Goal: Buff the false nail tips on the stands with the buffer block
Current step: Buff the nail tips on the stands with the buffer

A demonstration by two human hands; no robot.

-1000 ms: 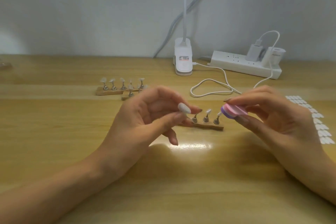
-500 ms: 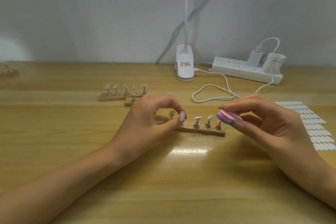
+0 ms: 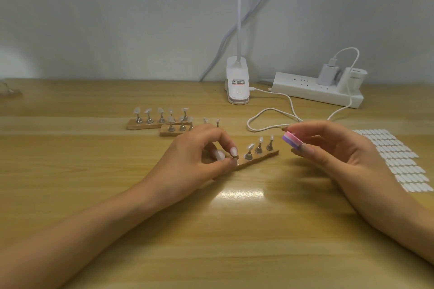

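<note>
While the left hand (image 3: pixel 199 155) pinches a peg (image 3: pixel 233 159) at the left end of the nearest stand (image 3: pixel 260 159), the right hand (image 3: pixel 333 150) grips the pink-and-purple buffer block (image 3: pixel 292 139) just beside that stand's right end, apart from its nail tips (image 3: pixel 250 146). Two more stands (image 3: pixel 141 125) sit behind, and a power strip (image 3: pixel 314 91) lies at the bench's far edge.

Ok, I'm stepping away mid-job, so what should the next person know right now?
Left hand pinches the near stand at its left end.
Right hand grips the buffer, held off the tips.
Three tips show on the near stand; two back stands hold more.
Done: cannot tell which tips are buffed.
Left: buff the tips.
</note>
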